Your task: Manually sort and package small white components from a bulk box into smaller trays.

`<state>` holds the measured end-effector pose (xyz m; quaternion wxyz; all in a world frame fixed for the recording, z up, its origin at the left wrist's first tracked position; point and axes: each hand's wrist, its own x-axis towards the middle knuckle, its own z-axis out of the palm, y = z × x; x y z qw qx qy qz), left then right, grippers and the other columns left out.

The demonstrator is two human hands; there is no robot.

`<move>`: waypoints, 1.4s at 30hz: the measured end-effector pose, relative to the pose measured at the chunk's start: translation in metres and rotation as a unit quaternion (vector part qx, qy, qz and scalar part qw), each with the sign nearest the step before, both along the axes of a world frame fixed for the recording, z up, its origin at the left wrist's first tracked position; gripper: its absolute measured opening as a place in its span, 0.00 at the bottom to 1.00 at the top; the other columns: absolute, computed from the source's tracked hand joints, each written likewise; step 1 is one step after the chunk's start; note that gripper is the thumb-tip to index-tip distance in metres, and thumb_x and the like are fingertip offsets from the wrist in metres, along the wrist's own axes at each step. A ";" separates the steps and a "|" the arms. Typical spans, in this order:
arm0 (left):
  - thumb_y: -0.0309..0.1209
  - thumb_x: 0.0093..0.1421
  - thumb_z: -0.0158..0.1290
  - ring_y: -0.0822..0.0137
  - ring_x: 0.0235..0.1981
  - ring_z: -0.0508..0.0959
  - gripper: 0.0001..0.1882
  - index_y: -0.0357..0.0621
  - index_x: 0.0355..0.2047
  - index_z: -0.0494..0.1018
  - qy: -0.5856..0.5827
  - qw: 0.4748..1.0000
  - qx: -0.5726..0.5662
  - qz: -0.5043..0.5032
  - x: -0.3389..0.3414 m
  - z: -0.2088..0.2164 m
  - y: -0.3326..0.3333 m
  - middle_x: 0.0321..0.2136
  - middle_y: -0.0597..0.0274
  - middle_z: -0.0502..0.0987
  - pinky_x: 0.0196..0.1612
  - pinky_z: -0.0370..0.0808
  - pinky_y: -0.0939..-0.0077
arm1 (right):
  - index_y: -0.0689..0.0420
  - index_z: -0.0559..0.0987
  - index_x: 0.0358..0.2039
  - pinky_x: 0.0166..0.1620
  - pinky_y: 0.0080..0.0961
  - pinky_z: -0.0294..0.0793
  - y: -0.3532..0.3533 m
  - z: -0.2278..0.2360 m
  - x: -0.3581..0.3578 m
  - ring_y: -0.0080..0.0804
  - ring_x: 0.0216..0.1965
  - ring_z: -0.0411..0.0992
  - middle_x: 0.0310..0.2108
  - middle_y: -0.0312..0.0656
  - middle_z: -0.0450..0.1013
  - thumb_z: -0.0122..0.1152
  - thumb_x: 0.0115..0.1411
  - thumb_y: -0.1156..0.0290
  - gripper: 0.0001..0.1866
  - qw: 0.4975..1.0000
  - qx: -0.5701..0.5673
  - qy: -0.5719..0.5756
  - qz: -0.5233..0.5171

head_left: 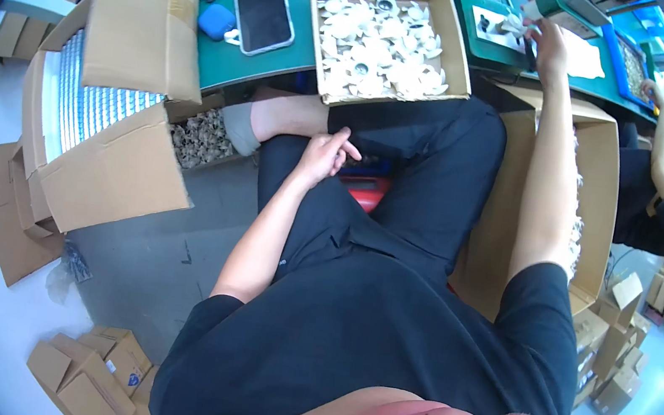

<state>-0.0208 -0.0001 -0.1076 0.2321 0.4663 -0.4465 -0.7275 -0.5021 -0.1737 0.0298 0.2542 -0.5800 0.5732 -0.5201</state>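
Note:
My left hand [326, 156] rests over my left thigh, empty, its fingers apart. My right hand [548, 49] reaches out to the far right over the green bench. Its fingers are bent together at a small fixture, and what they pinch is too small to make out. Right beside those fingertips is a small whitish part [512, 23], above a white sheet [582, 56]. Between my hands, at the bench's near edge, an open cardboard box [463, 60] holds many white flower-shaped plastic pieces [371, 47].
A phone [264, 11] and a blue case [216, 21] lie on the green bench [224, 69]. One open carton [145, 28] with stacked white trays stands left; another carton [487, 221] of white pieces stands under my right arm. Another person's arm [663, 144] is at far right.

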 end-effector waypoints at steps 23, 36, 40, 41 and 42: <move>0.30 0.70 0.54 0.60 0.49 0.81 0.25 0.40 0.65 0.62 0.249 0.964 0.076 0.054 0.005 0.077 0.037 0.44 0.55 0.79 0.52 0.79 0.67 | 0.60 0.83 0.44 0.50 0.32 0.75 0.157 0.094 0.237 0.41 0.44 0.77 0.42 0.46 0.79 0.69 0.58 0.74 0.13 0.960 -0.133 0.164 0.183; 0.33 0.70 0.56 0.71 0.38 0.80 0.26 0.40 0.65 0.63 0.308 0.950 0.041 0.009 -0.024 0.099 0.023 0.40 0.60 0.80 0.43 0.78 0.76 | 0.64 0.82 0.41 0.43 0.24 0.78 0.212 0.036 0.250 0.28 0.40 0.79 0.38 0.41 0.78 0.68 0.62 0.76 0.08 0.942 0.199 -0.064 0.262; 0.33 0.71 0.56 0.71 0.37 0.80 0.26 0.40 0.65 0.63 0.300 0.953 0.027 0.011 -0.026 0.097 0.021 0.40 0.59 0.81 0.43 0.78 0.75 | 0.65 0.82 0.39 0.43 0.21 0.78 0.215 0.033 0.251 0.24 0.39 0.78 0.40 0.41 0.78 0.68 0.62 0.77 0.07 0.938 0.226 -0.128 0.230; 0.33 0.71 0.55 0.71 0.36 0.80 0.26 0.40 0.65 0.63 0.303 0.953 0.025 0.013 -0.027 0.098 0.019 0.41 0.59 0.81 0.44 0.78 0.75 | 0.65 0.82 0.39 0.43 0.20 0.78 0.215 0.033 0.250 0.23 0.39 0.78 0.40 0.40 0.78 0.68 0.62 0.78 0.06 0.938 0.219 -0.150 0.222; 0.33 0.71 0.55 0.71 0.36 0.80 0.26 0.40 0.65 0.63 0.305 0.952 0.023 0.014 -0.026 0.098 0.017 0.42 0.58 0.82 0.44 0.78 0.75 | 0.65 0.82 0.39 0.43 0.20 0.78 0.214 0.036 0.247 0.23 0.39 0.78 0.40 0.40 0.78 0.68 0.62 0.78 0.06 0.939 0.221 -0.149 0.219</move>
